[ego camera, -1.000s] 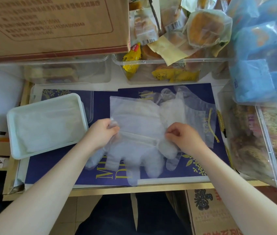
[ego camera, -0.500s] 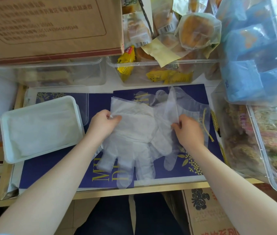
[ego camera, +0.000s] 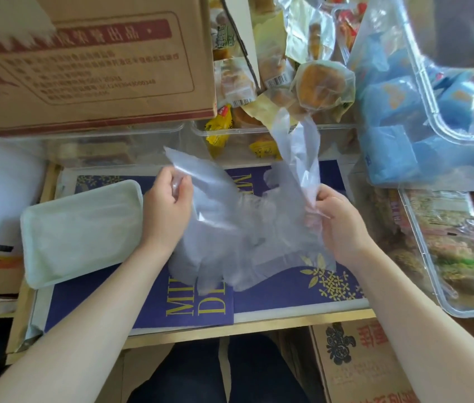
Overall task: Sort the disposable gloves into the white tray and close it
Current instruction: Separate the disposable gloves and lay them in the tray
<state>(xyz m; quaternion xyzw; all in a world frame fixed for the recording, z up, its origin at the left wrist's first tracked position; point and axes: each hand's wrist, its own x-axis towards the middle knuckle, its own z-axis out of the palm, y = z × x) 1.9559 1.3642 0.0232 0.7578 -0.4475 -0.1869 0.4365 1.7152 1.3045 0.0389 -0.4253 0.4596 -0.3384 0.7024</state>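
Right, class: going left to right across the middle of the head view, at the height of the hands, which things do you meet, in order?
White tray → left hand → clear disposable gloves → right hand → clear bin of snack packets.

Cardboard box (ego camera: 90,62), clear bins (ego camera: 273,141) (snacks, probably), blue mat (ego camera: 288,289).

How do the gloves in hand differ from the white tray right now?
The gloves are clear, limp film; the white tray is opaque and rigid. The gloves are lifted, pinched by the left hand and right hand; the tray lies flat on the desk, untouched. Both are over the blue mat.
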